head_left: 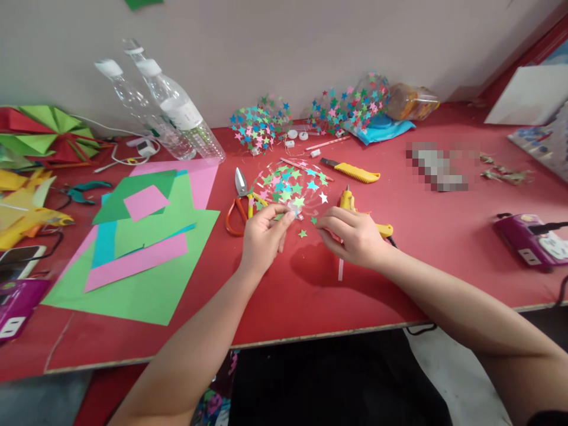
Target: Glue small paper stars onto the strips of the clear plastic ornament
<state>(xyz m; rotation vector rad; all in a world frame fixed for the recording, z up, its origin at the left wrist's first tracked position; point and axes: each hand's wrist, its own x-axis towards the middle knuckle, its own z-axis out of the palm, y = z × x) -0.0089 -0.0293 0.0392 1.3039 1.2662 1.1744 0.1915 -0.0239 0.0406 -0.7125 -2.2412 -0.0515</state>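
My left hand (266, 234) has its thumb and index finger pinched at the near edge of a clear ball (288, 184) dotted with paper stars in green, blue and pink. Just right of it, my right hand (352, 234) hovers with curled fingers close to a small green star (313, 220); its fingertips are partly hidden, and I cannot make out what they hold. Another green star (302, 234) lies on the table between the hands. Under the right hand rests a yellow glue gun (347, 199), a pale glue stick (340, 270) poking out towards me.
Scissors (240, 183) lie left of the ball, a yellow box cutter (357, 172) behind it. Coloured paper (146, 290) is stacked at left. Clear bottles (177, 109) and more starred balls (252, 127) line the wall. A purple power strip (526, 239) sits at right.
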